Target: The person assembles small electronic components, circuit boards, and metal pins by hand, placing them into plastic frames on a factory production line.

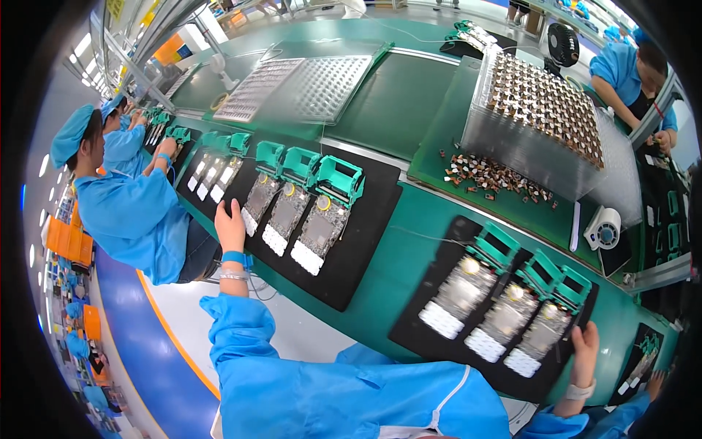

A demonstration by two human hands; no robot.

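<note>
My left hand [230, 224] is at the left edge of a black mat [369, 219], its fingers stretched out and holding nothing. Three circuit boards [319, 233] lie side by side there, each with a green plastic fixture [339, 180] at its far end and a white block at its near end. To the right, a second black mat [417, 311] carries three similar boards [504, 311] with green fixtures [494, 245]. My right hand [585, 353] grips that mat's right edge, partly hiding its fingers. This mat is slightly blurred.
Beyond the mats, clear stacked trays [541, 110] hold rows of small parts, with a loose pile of parts [497, 175] beside them. Emptier clear trays [292, 88] lie at the far left. A white device [604, 228] stands right. Co-workers [131, 212] sit on both sides.
</note>
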